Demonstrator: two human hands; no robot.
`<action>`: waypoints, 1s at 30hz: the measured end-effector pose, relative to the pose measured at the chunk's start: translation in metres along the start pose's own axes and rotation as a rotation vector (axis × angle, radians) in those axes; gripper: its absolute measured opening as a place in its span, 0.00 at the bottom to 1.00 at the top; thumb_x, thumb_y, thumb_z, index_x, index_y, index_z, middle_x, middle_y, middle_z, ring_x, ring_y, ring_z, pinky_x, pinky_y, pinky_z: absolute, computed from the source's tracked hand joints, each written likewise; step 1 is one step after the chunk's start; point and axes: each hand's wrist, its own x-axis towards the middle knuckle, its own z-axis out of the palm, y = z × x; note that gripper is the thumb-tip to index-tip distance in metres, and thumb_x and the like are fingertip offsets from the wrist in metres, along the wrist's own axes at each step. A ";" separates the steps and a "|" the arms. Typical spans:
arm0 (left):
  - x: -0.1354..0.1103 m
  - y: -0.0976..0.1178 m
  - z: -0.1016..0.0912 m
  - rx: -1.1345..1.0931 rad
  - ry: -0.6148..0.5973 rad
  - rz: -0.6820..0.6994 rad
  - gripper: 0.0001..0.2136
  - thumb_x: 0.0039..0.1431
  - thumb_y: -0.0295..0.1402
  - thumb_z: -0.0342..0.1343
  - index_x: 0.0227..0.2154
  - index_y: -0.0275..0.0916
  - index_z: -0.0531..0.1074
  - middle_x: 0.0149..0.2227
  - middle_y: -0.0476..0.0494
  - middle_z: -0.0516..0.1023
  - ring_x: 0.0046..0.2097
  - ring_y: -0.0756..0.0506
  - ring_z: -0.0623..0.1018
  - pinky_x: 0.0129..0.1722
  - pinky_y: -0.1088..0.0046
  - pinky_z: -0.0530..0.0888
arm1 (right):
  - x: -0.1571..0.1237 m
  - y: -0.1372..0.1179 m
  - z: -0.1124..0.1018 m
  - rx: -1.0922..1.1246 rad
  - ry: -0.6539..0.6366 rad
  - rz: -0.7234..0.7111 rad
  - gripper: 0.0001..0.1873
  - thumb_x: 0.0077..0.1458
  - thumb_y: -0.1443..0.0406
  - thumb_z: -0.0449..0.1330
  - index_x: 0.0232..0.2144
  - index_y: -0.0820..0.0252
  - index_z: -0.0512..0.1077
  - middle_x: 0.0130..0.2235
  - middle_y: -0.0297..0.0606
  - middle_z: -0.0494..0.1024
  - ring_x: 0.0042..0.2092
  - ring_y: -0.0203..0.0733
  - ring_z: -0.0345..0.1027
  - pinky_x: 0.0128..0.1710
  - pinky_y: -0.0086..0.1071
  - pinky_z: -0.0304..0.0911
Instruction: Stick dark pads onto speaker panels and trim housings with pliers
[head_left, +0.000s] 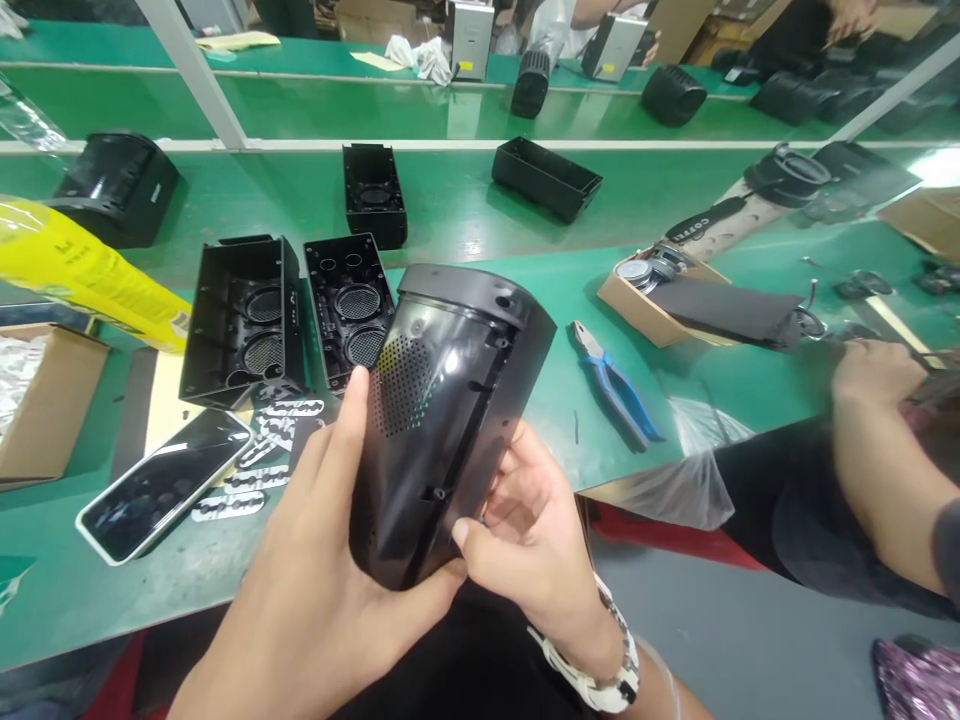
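Both hands are up over the near edge of the green counter (487, 200), and between them sits a glossy black speaker shell (442, 420), tilted, its perforated grille patch facing the camera. The left hand (330, 560) cups it from below and behind, thumb stretched up along the shell's left side. The right hand (532, 530) has its fingers (480, 530) clenched on the lower right edge, a pale watch strap at the wrist. Just behind the shell, two open black housings (247, 320) with round mesh openings stand side by side. A phone (161, 485) lies face up at left; blue-handled pliers (615, 385) rest to the right. A co-worker's hand (874, 385) works at far right.
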 end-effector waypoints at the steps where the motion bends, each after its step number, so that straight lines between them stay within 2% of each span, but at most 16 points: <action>1: 0.000 0.000 0.000 0.002 -0.001 -0.006 0.51 0.40 0.43 0.63 0.63 0.47 0.37 0.55 0.41 0.63 0.52 0.35 0.69 0.47 0.55 0.72 | 0.000 0.000 0.000 -0.011 0.002 0.001 0.21 0.37 0.75 0.57 0.36 0.56 0.63 0.31 0.31 0.68 0.29 0.32 0.60 0.26 0.26 0.56; 7: 0.000 -0.003 -0.003 -0.001 0.015 0.002 0.50 0.40 0.43 0.63 0.63 0.47 0.39 0.57 0.43 0.61 0.54 0.35 0.67 0.50 0.56 0.70 | -0.001 -0.001 -0.002 -0.028 -0.064 0.050 0.24 0.38 0.75 0.58 0.40 0.54 0.61 0.34 0.31 0.69 0.31 0.33 0.64 0.27 0.25 0.59; 10: 0.000 -0.002 -0.003 -0.013 -0.008 -0.007 0.50 0.40 0.42 0.63 0.63 0.47 0.38 0.57 0.42 0.61 0.54 0.35 0.67 0.51 0.54 0.68 | -0.001 -0.004 0.000 -0.049 -0.051 0.045 0.24 0.37 0.76 0.58 0.39 0.55 0.61 0.33 0.31 0.69 0.31 0.33 0.64 0.26 0.25 0.59; 15: 0.003 0.000 -0.001 -0.001 -0.008 0.001 0.50 0.41 0.41 0.62 0.63 0.47 0.37 0.56 0.41 0.61 0.54 0.34 0.66 0.53 0.52 0.66 | 0.001 -0.006 0.001 -0.090 -0.010 0.001 0.25 0.35 0.79 0.56 0.38 0.57 0.62 0.31 0.28 0.68 0.28 0.28 0.62 0.24 0.19 0.59; 19: 0.003 -0.001 -0.002 -0.018 -0.009 -0.008 0.50 0.40 0.42 0.63 0.63 0.47 0.38 0.56 0.41 0.61 0.54 0.34 0.67 0.52 0.52 0.67 | 0.003 -0.005 -0.006 -0.068 -0.100 0.034 0.24 0.39 0.78 0.58 0.40 0.57 0.61 0.32 0.30 0.69 0.30 0.29 0.63 0.27 0.20 0.61; 22: 0.002 -0.002 -0.003 -0.040 -0.031 -0.031 0.50 0.39 0.42 0.64 0.63 0.48 0.38 0.55 0.41 0.63 0.52 0.34 0.68 0.49 0.53 0.69 | 0.003 -0.004 -0.009 -0.081 -0.135 0.040 0.24 0.40 0.78 0.59 0.41 0.56 0.61 0.32 0.30 0.69 0.30 0.29 0.64 0.26 0.19 0.60; 27: 0.003 -0.003 -0.001 -0.061 -0.031 -0.050 0.51 0.39 0.41 0.63 0.63 0.48 0.37 0.55 0.41 0.62 0.53 0.33 0.67 0.51 0.51 0.67 | 0.001 -0.003 -0.007 -0.125 -0.097 -0.012 0.26 0.37 0.79 0.57 0.40 0.57 0.60 0.30 0.27 0.68 0.28 0.27 0.62 0.24 0.19 0.60; 30: 0.003 -0.006 0.001 -0.094 -0.038 -0.079 0.52 0.39 0.40 0.64 0.63 0.49 0.37 0.55 0.41 0.62 0.52 0.34 0.68 0.50 0.52 0.68 | 0.004 -0.002 -0.009 -0.159 -0.100 0.001 0.27 0.39 0.79 0.57 0.42 0.55 0.60 0.32 0.29 0.69 0.30 0.29 0.64 0.25 0.19 0.61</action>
